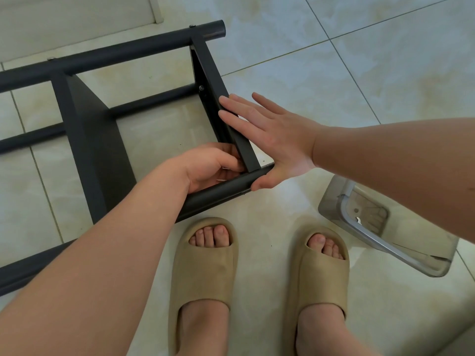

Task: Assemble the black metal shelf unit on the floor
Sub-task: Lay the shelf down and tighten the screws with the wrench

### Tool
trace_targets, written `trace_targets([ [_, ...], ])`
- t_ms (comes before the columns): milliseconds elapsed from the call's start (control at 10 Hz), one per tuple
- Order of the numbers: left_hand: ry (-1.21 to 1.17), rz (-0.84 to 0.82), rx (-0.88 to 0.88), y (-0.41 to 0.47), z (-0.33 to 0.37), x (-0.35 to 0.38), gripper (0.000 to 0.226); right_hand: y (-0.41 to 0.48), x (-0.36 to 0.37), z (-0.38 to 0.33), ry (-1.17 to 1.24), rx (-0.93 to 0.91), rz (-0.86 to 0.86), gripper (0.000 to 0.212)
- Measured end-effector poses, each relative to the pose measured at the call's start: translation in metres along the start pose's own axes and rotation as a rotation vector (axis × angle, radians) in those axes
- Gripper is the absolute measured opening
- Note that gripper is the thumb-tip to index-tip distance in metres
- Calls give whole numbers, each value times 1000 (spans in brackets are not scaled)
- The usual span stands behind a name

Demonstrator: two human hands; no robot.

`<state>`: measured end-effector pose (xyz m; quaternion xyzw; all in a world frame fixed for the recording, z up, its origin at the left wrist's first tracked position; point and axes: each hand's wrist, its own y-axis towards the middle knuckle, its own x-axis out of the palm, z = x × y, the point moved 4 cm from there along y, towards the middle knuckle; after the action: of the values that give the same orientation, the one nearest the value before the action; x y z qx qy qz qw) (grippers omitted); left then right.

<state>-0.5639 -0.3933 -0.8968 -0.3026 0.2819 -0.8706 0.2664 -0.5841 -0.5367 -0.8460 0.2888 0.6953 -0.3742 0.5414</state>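
I see the black metal shelf unit (95,140) lying on its side on the pale glossy tiled floor (334,73). It reaches from near the far edge of the floor, where a white wall base runs, down to just in front of my feet.

The right hand (272,140) is released. Its fingers are straight and press flat on the outer face of the flat black end panel (205,68), and the thumb touches the end of the round black tube (218,191) nearest to me.

The left hand (213,165) sits in the inner corner where this panel meets the tube. Its fingers are curled tight against the metal, but I cannot tell whether they pinch some small part or only the frame.

Both feet stand in beige foam slippers (203,265) just beside the near tube. To the right of the slippers, apart from the shelf unit, a grey see-through plastic container (385,227) lies on the floor.
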Motion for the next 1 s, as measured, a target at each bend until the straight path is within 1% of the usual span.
trace_targets([
  [100,-44,0,-39,0,-1,1,19,0,0,0,3,1,2,129],
  [200,80,7,-49,-2,-2,3,17,0,0,0,-3,5,-6,129],
  [300,85,25,-46,-2,-3,2,14,0,0,0,-4,8,-13,130],
  [500,-11,-33,-30,-3,-1,3,30,0,-2,0,4,7,-12,129],
  [600,-38,-23,-18,-2,1,2,20,0,-2,0,2,7,-12,130],
  [700,7,13,-28,-1,0,3,18,-1,-2,0,0,6,-14,129],
  [800,144,42,-44,-2,-2,2,17,0,-2,-1,-5,8,-16,129],
  [900,117,28,-55,-3,-3,1,14,-1,-2,-1,-5,8,-16,129],
  [1000,62,13,-40,-3,-2,2,16,-1,-2,0,-9,7,-18,129],
])
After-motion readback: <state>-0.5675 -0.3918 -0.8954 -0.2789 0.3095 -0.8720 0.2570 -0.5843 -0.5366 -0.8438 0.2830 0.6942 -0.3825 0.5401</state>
